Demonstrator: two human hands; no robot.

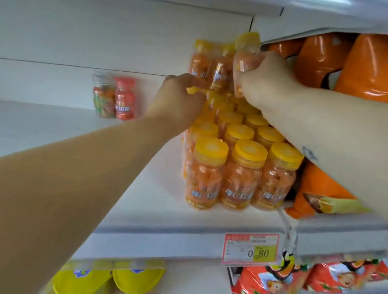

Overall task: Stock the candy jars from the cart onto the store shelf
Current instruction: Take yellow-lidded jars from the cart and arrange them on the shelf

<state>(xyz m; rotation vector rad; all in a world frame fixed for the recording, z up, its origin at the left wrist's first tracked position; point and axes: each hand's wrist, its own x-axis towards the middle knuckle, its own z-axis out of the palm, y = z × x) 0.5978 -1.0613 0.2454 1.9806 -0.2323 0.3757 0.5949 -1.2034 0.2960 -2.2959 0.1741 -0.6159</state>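
Head view. Noted one candy jar [244, 62] in the right hand [264, 82], fingers and thumb wrapped round its body, yellow cap topmost. Judged its long axis near upright, tipped a little; motion blur, so no finer reading. Placed it at the rear right of the upper tier [209, 67], touching or just beside the jars standing there, above the lower block [243, 172] of yellow-capped jars on the shelf [134, 188].

Logged right forearm reaching in from the right, crossing over the block's right-hand column, wrist bent down toward the jar. Logged left hand [184, 94] at the seam between tiers, left of the held jar, fingers curled and pinching a yellow lid [195, 90]; cannot tell whose lid. Left arm stretched long from lower left, nearly straight.

Reckon right hand nearer the open slot, left hand probably steadying the stack. Expect next move to turn on lowering the jar base squarely onto the caps beneath, without shoving neighbours leftward. Risk judged: tilted jar catching a cap rim and toppling the tier.

Also seen: orange bags [381, 67] crowding the right, red jars [113, 98] well apart at back left, price tag [250, 249] on the shelf edge.
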